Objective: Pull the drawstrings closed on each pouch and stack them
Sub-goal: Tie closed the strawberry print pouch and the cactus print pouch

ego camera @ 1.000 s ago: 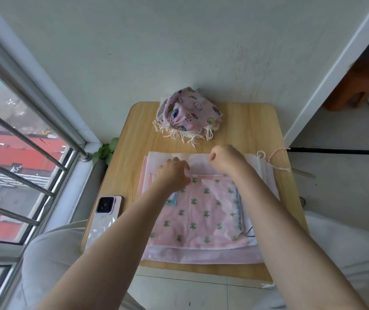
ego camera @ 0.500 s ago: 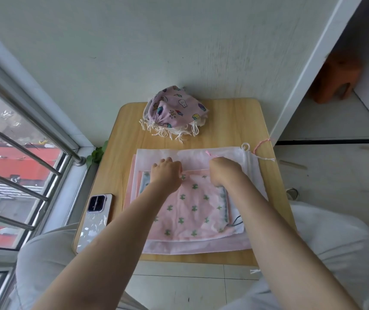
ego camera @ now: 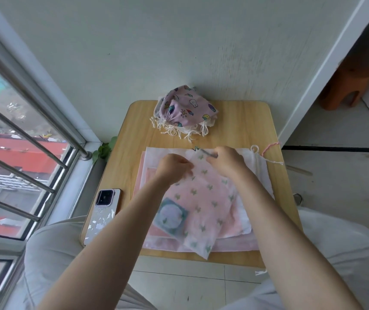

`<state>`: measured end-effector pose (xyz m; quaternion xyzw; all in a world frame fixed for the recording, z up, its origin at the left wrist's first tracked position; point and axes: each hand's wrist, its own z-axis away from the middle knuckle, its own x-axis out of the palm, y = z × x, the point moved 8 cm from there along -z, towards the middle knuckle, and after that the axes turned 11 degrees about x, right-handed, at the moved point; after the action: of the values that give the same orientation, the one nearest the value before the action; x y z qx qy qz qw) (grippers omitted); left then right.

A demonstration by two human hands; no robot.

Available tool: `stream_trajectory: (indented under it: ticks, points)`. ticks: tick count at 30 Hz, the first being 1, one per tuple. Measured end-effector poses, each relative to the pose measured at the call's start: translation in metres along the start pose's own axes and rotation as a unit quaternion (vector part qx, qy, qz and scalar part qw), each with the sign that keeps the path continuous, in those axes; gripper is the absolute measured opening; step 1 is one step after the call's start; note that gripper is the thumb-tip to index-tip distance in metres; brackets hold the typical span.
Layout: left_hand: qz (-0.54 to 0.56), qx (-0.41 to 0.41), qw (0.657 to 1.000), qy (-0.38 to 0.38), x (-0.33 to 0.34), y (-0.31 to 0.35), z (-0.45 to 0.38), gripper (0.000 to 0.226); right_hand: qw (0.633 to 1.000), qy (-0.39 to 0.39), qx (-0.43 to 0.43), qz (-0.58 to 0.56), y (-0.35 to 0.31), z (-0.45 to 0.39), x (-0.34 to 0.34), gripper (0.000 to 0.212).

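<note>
A sheer pink pouch with green cactus prints (ego camera: 203,198) hangs lifted by its top edge over a pile of flat pouches (ego camera: 248,231) on the small wooden table (ego camera: 241,121). My left hand (ego camera: 173,166) pinches the pouch's top left part. My right hand (ego camera: 226,161) grips its top right part, where a dark drawstring shows. A teal square item (ego camera: 171,217) is visible through the fabric. At the table's far edge lies a heap of closed pouches, topped by a purple cartoon-print pouch (ego camera: 184,108) with white tassels.
A phone (ego camera: 103,214) lies face down at the table's left front corner. A window with metal bars (ego camera: 20,148) runs along the left. The wall stands just behind the table. White and pink cords (ego camera: 266,151) trail off the pile at the right. My knees flank the table front.
Both hands have raised the cactus-print pouch off the pile by its top edge, so it now hangs tilted and bunched at the top. The teal item inside slid toward its lower left.
</note>
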<state>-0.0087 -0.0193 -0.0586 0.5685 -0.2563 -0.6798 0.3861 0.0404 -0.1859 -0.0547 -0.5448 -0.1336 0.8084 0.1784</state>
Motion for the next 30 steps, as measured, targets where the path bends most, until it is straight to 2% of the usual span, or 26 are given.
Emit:
stream_trajectory:
  ticks: [3,4,6,8,11,13,14,16,17,19,22,24,26,27,28,30]
  points:
    - [0.044,-0.035,0.996,-0.065,-0.002,-0.009,0.011,0.016,0.998,-0.008,-0.063,0.012,-0.025,0.008,0.005,0.017]
    - [0.067,-0.050,0.995,-0.058,-0.007,-0.013,0.013,0.023,0.995,-0.014,-0.090,0.026,-0.038,0.012,0.008,0.011]
    - [0.157,-0.098,0.983,-0.012,-0.017,-0.025,0.015,0.032,0.989,-0.031,-0.130,0.062,-0.060,0.019,0.019,0.015]
    - [0.274,-0.140,0.951,0.029,-0.022,-0.038,0.017,0.031,0.985,-0.045,-0.153,0.061,-0.074,0.026,0.030,0.016]
    - [0.455,-0.131,0.877,0.076,-0.031,-0.054,0.018,0.029,0.982,-0.049,-0.181,0.019,-0.089,0.036,0.044,0.013]
    - [0.570,-0.110,0.805,0.119,-0.040,-0.060,0.020,0.028,0.982,-0.045,-0.182,0.020,-0.090,0.039,0.051,0.009]
    - [0.620,-0.108,0.764,0.144,-0.044,-0.065,0.022,0.028,0.983,-0.045,-0.177,0.020,-0.087,0.040,0.054,0.012]
    - [0.686,-0.113,0.694,0.188,-0.050,-0.079,0.027,0.029,0.987,-0.046,-0.151,-0.004,-0.077,0.039,0.056,0.031]
    - [0.703,-0.118,0.672,0.202,-0.053,-0.087,0.029,0.029,0.989,-0.044,-0.136,-0.029,-0.069,0.037,0.056,0.040]
    - [0.715,-0.130,0.650,0.222,-0.056,-0.102,0.034,0.027,0.990,-0.046,-0.111,-0.072,-0.053,0.034,0.055,0.050]
    - [0.700,-0.143,0.657,0.242,-0.057,-0.119,0.040,0.026,0.990,-0.060,-0.056,-0.119,-0.031,0.032,0.056,0.056]
    - [0.675,-0.147,0.677,0.252,-0.055,-0.125,0.044,0.025,0.985,-0.061,0.009,-0.163,-0.016,0.032,0.051,0.057]
    - [0.636,-0.157,0.709,0.260,-0.052,-0.130,0.048,0.024,0.961,-0.068,0.085,-0.255,-0.002,0.031,0.047,0.044]
    - [0.610,-0.162,0.729,0.264,-0.052,-0.133,0.049,0.022,0.931,-0.085,0.118,-0.334,0.005,0.030,0.048,0.036]
    - [0.578,-0.165,0.752,0.269,-0.052,-0.134,0.051,0.020,0.886,-0.112,0.139,-0.428,0.010,0.028,0.052,0.032]
    - [0.486,-0.153,0.815,0.277,-0.058,-0.132,0.054,0.017,0.778,-0.150,0.163,-0.588,0.013,0.025,0.059,0.027]
